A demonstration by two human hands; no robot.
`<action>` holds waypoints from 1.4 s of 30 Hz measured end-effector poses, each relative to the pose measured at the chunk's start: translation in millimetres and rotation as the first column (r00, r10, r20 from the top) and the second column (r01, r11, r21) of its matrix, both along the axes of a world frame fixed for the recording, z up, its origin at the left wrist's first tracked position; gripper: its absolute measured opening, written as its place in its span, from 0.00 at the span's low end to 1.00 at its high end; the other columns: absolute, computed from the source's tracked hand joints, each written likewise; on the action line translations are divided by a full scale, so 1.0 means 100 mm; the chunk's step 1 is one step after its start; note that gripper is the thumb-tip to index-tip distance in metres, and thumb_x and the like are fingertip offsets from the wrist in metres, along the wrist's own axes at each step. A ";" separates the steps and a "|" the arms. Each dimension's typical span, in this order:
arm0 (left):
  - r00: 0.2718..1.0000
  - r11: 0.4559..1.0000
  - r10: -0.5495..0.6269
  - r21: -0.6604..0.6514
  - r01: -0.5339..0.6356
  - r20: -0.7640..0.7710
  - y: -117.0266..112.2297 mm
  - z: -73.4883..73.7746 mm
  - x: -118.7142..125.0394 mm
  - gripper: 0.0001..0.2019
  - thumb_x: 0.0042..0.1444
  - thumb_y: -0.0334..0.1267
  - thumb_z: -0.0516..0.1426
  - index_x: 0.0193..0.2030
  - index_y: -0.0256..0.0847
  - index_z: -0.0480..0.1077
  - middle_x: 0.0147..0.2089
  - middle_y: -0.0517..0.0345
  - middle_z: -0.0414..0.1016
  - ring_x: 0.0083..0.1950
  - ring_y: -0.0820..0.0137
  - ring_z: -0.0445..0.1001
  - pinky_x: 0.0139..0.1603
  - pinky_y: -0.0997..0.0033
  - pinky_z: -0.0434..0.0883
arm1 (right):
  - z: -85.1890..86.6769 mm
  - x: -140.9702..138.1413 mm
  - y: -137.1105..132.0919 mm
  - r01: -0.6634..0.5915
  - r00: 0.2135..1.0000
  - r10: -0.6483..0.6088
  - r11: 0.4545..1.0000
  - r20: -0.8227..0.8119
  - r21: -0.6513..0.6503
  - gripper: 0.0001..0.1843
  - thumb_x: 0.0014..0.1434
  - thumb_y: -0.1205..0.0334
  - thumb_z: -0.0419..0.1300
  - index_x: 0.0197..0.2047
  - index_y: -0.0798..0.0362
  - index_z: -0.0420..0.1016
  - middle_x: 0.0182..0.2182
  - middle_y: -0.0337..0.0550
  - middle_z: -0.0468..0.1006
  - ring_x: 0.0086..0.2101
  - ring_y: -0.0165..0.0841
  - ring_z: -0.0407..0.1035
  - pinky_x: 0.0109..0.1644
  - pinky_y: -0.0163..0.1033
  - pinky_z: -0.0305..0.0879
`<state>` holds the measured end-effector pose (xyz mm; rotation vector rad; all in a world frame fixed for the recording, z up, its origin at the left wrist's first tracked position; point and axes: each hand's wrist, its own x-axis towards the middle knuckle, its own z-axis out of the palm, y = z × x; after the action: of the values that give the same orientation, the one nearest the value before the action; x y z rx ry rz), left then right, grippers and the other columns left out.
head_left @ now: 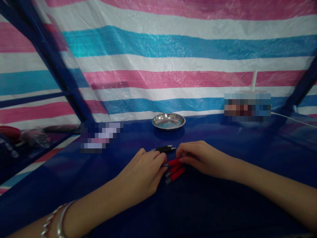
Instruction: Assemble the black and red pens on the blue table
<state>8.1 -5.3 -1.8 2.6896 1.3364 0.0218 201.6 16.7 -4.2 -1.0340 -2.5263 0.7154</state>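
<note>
1. the left hand [146, 167] reaches in over the blue table [210, 208], palm down, its fingers curled and nearly closed. its fingertips and thumb are at the left end of the upper red pen [173, 162]; whether they grip it, i cannot tell.
2. the right hand [198, 157] comes in from the other side, its thumb and bent fingers drawn together in a pinch on the right end of that same pen, which spans the small gap between the hands.
3. two lower red pens [178, 175] lie just below the upper one, close together and slanting the same way, their greyish ends toward the lower left.
4. black pens [164, 149] with silvery tips lie side by side just beyond the left hand's knuckles, partly hidden by its fingers.
5. a round, shallow metal dish [168, 123] sits farther back, near the table's far edge and well apart from the hands.
6. a silvery bangle [61, 221] and a beaded bracelet [48, 221] circle the left wrist.
7. behind the table hangs a sheet [185, 79] striped in pink, white and blue; blurred-out patches at left and right hide whatever lies there.
</note>
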 end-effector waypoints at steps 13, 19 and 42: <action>0.990 0.991 0.128 -0.017 -0.129 -0.061 -0.01 0.01 0.01 0.11 0.57 0.37 0.41 0.40 0.40 0.60 0.27 0.57 0.70 0.28 0.68 0.71 0.25 0.75 0.60 | -0.01 0.02 0.02 0.026 0.994 -0.015 0.994 -0.107 0.104 0.04 0.53 0.69 0.52 0.35 0.56 0.65 0.25 0.37 0.66 0.25 0.22 0.58 0.30 0.28 0.53; 0.985 0.990 0.139 -0.024 -0.142 -0.098 0.00 0.02 0.01 0.11 0.57 0.38 0.40 0.41 0.41 0.60 0.26 0.56 0.70 0.27 0.66 0.71 0.23 0.74 0.60 | 0.00 0.01 0.02 0.049 0.990 -0.037 0.995 -0.138 0.082 0.05 0.52 0.68 0.54 0.35 0.56 0.65 0.25 0.36 0.65 0.24 0.22 0.58 0.28 0.27 0.54; 0.976 0.982 0.187 -0.016 -0.190 -0.111 -0.01 0.07 0.03 0.12 0.58 0.39 0.39 0.42 0.42 0.59 0.25 0.57 0.70 0.27 0.67 0.71 0.23 0.76 0.58 | 0.01 0.01 0.00 0.086 0.978 -0.089 0.996 -0.187 -0.026 0.05 0.53 0.64 0.54 0.35 0.56 0.64 0.24 0.36 0.67 0.23 0.22 0.59 0.26 0.27 0.54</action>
<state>10.7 -6.0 4.8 2.5655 1.6082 -0.1242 202.2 16.6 -3.2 -1.0254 -2.3036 0.7726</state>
